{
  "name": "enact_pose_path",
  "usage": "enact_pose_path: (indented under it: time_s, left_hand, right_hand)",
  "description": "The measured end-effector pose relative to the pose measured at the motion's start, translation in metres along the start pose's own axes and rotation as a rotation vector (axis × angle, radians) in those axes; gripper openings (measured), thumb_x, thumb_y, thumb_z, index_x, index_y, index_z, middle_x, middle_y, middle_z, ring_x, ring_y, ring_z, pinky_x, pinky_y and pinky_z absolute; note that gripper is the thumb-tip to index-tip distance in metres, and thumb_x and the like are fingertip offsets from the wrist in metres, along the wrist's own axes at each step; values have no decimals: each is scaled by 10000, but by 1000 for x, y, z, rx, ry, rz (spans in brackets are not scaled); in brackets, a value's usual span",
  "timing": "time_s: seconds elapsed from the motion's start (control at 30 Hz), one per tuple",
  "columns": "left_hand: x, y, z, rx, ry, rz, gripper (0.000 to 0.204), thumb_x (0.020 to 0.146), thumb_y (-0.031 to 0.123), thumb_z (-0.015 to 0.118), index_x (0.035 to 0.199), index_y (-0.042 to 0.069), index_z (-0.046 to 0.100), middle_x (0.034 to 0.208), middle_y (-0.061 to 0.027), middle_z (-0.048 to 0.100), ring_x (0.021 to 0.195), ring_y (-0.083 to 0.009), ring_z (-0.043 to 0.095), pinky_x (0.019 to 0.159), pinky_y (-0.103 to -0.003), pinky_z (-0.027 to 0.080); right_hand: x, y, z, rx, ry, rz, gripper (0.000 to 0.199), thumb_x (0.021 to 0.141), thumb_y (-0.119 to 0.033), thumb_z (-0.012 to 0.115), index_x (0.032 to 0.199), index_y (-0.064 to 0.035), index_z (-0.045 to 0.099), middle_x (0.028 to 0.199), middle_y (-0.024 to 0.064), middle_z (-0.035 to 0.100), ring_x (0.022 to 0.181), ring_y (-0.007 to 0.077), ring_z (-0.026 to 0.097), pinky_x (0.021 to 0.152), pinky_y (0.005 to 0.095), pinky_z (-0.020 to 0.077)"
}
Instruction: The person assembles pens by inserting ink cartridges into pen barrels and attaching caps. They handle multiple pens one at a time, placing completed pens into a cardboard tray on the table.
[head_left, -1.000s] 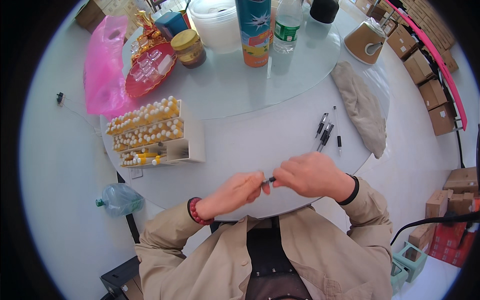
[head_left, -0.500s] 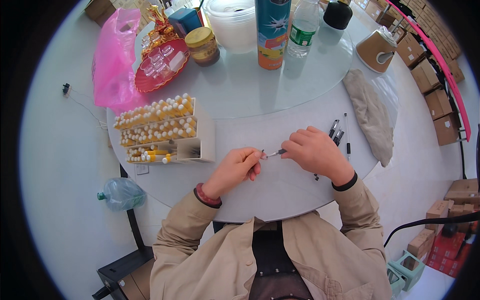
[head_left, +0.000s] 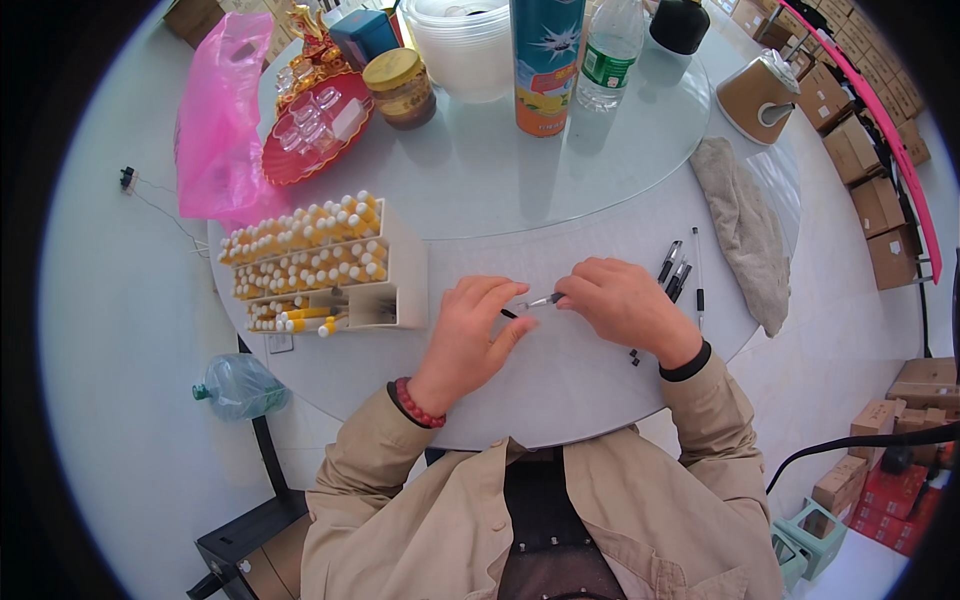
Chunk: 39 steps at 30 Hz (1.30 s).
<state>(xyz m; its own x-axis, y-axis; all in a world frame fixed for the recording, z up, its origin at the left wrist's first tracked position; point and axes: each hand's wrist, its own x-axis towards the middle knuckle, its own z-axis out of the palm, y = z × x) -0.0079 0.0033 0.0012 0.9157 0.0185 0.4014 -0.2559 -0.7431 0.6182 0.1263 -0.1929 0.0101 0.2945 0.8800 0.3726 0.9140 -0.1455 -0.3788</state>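
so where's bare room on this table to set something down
Free: the glass between the spray can and the hands, and the white strip between the left hand and the tube rack. Crowded: the far rim with jar, tub and bottle, and the pens beside the right hand.

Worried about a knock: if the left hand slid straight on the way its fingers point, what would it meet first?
Probably the right hand: the left hand points right-upward along the thin pen part held between them.
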Motion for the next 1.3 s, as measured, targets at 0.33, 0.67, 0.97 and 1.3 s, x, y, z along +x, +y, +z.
enact_pose_path:
  time_s: [0.33, 0.67, 0.97, 1.3]
  left_hand:
    - [-4, 2, 15, 230, 40, 155, 238, 792, 155, 775, 964, 49, 651, 769, -56, 594, 698, -236, 585, 588, -351, 479]
    - [-9, 12, 7, 117, 9, 149, 110, 897, 132, 676, 904, 52, 600, 701, -70, 566, 629, -255, 587, 510, -366, 453]
    - [-11, 17, 7, -203, -8, -62, 135, 940, 125, 633, 865, 18, 601, 705, -124, 599, 595, -323, 570, 532, -375, 457]
    - [-10, 13, -5, -322, -24, -250, 271, 1019, 183, 534, 839, -2, 613, 696, -74, 586, 581, -193, 523, 542, -302, 430]
  right_hand:
    - [0, -15, 6, -13, -50, 3, 145, 899, -222, 648, 871, -94, 586, 704, 36, 565, 687, 235, 615, 542, 364, 469]
    - [0, -20, 3, -66, 32, -91, 243, 904, -277, 638, 771, -111, 519, 626, 23, 525, 572, 216, 573, 464, 352, 415]
    - [-1, -23, 2, -126, 48, -112, 271, 906, -291, 639, 752, -114, 503, 625, 17, 517, 566, 197, 567, 462, 339, 415]
    - [1, -5, -9, -242, 160, -61, 221, 885, -260, 667, 777, -105, 553, 653, 1, 518, 591, 173, 570, 495, 312, 431]
